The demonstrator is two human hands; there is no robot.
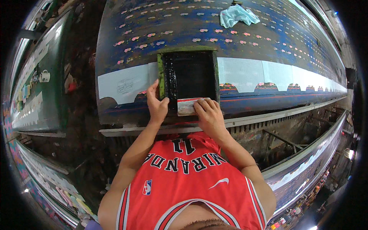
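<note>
A screen printing frame (pixel 161 78) with green-stained edges lies on the long printing table in front of me. Inside it the mesh is dark, with wet black ink (pixel 172 86) streaked along its left side. My left hand (pixel 158 107) grips the frame's near left corner, thumb on one side and fingers on the other. At the near end of the frame, my right hand (pixel 211 117) holds a squeegee (pixel 186 107), a flat pale block with a red strip along its far edge. Light blue cut fabric pieces (pixel 122 84) lie in a row left and right of the frame.
The dark table (pixel 184 23) carries rows of small pink and white printed marks. A crumpled light blue cloth (pixel 238 16) lies at its far side. A metal rail (pixel 260 118) edges it near me. Other tables stand left and right; a white mug (pixel 45 76) sits on the left one.
</note>
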